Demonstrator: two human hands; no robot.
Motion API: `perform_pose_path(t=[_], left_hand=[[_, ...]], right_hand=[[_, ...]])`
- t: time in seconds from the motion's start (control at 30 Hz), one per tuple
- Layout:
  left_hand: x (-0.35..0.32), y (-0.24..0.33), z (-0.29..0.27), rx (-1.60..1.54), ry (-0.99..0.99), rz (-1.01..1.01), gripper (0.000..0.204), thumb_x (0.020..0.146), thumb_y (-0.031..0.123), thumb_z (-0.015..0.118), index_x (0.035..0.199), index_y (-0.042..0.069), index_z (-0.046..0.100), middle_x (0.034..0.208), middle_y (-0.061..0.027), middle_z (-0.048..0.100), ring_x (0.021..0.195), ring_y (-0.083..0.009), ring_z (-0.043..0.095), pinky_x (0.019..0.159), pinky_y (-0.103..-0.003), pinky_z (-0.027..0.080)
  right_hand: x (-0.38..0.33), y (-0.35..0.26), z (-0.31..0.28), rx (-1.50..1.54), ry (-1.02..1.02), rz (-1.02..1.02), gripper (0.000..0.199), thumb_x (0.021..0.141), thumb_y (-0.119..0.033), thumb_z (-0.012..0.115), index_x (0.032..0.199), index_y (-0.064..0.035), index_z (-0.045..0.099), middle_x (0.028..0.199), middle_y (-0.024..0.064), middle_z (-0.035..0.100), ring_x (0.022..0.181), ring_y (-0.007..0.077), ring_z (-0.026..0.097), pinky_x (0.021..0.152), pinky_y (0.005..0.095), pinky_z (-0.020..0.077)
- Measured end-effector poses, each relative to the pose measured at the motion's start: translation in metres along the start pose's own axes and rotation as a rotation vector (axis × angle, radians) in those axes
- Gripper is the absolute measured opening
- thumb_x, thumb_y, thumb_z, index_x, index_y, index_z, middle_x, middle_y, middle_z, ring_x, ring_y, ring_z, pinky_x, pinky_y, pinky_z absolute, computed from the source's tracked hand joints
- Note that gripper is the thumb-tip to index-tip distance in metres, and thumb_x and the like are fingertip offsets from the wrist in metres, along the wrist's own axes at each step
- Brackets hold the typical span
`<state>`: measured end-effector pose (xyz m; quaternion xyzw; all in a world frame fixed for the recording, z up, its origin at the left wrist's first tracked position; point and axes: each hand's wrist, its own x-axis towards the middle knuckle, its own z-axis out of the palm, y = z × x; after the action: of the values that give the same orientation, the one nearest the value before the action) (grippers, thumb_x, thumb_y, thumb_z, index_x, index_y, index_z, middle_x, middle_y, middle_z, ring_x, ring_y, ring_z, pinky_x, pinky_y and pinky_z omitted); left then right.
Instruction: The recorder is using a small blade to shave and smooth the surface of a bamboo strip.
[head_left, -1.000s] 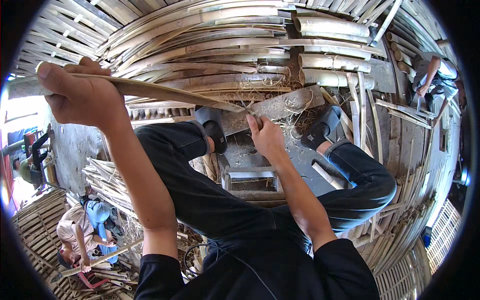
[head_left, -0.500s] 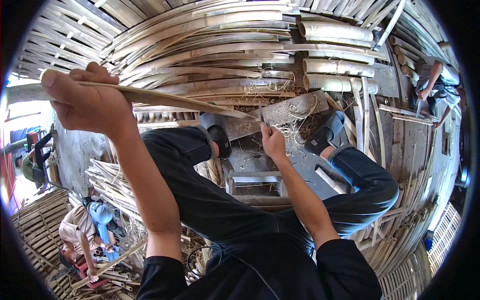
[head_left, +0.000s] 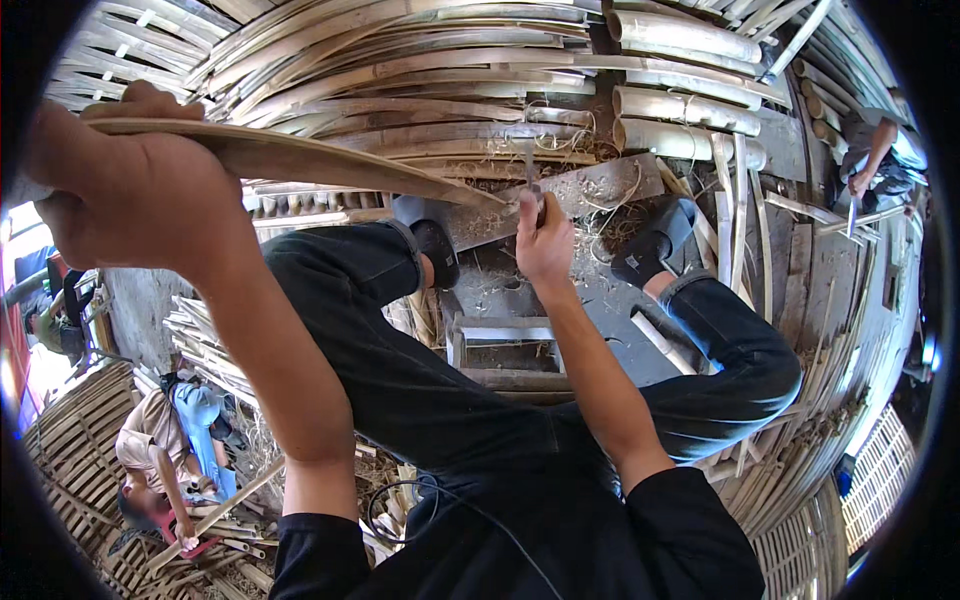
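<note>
My left hand (head_left: 150,195), raised at the upper left, is closed around a long bamboo strip (head_left: 335,172). From there the strip slants down to the right, its far end close to my right hand (head_left: 546,245). My right hand grips a knife (head_left: 530,160) whose blade points away from me; fingers hide most of its handle. The strip's tip meets the knife area, but whether the edge touches it is too small to tell. Below lies a wooden plank (head_left: 600,185) strewn with curly shavings, between my feet.
Split bamboo strips (head_left: 440,75) and thick halved culms (head_left: 690,105) are stacked ahead. A low wooden frame (head_left: 505,330) stands between my legs. One person (head_left: 165,450) handles bamboo at lower left; another (head_left: 880,160) holds a blade at far right.
My left hand has pulled back toward the left and nearer the camera, drawing the strip with it. My right hand has shifted slightly, and the knife blade now shows more upright.
</note>
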<state>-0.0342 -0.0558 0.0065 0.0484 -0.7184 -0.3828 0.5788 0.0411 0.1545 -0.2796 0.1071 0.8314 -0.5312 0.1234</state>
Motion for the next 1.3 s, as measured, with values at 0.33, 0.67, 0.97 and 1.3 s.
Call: perform_pose_path(t=[0.33, 0.67, 0.97, 1.3], left_hand=[[-0.005, 0.005, 0.003, 0.154, 0.084, -0.087, 0.061, 0.096, 0.055, 0.054, 0.083, -0.004, 0.05, 0.067, -0.0151, 0.06, 0.053, -0.0211, 0.062, 0.053, -0.033, 0.054], [-0.005, -0.007, 0.022, 0.201, 0.113, -0.124, 0.069, 0.093, 0.052, 0.062, 0.089, -0.016, 0.058, 0.074, -0.0198, 0.065, 0.06, -0.0231, 0.065, 0.055, -0.034, 0.055], [0.006, -0.013, 0.004, 0.272, 0.244, 0.059, 0.066, 0.091, 0.053, 0.067, 0.087, -0.012, 0.059, 0.075, -0.0162, 0.065, 0.063, -0.0188, 0.058, 0.063, -0.032, 0.051], [0.002, -0.008, 0.0, 0.229, 0.246, -0.033, 0.072, 0.091, 0.059, 0.061, 0.084, -0.013, 0.058, 0.071, -0.0169, 0.062, 0.064, -0.025, 0.059, 0.063, -0.039, 0.05]], right_hand=[[-0.013, 0.142, 0.032, -0.372, -0.154, 0.287, 0.073, 0.099, -0.06, 0.036, 0.105, 0.0051, 0.069, 0.098, 0.0327, 0.067, 0.098, 0.0478, 0.065, 0.088, 0.0524, 0.0499], [-0.014, 0.212, 0.063, -0.508, -0.252, 0.442, 0.063, 0.099, -0.054, 0.038, 0.106, -0.0003, 0.069, 0.101, 0.0329, 0.066, 0.105, 0.049, 0.062, 0.094, 0.0523, 0.0458], [-0.024, 0.008, 0.042, 0.17, -0.121, 0.036, 0.057, 0.098, -0.051, 0.049, 0.095, 0.0026, 0.065, 0.093, 0.0305, 0.066, 0.091, 0.0457, 0.065, 0.078, 0.0498, 0.0472], [-0.019, -0.039, 0.036, 0.057, -0.116, -0.065, 0.057, 0.098, -0.055, 0.046, 0.101, -0.0014, 0.065, 0.089, 0.0282, 0.068, 0.09, 0.049, 0.064, 0.08, 0.0505, 0.0517]])
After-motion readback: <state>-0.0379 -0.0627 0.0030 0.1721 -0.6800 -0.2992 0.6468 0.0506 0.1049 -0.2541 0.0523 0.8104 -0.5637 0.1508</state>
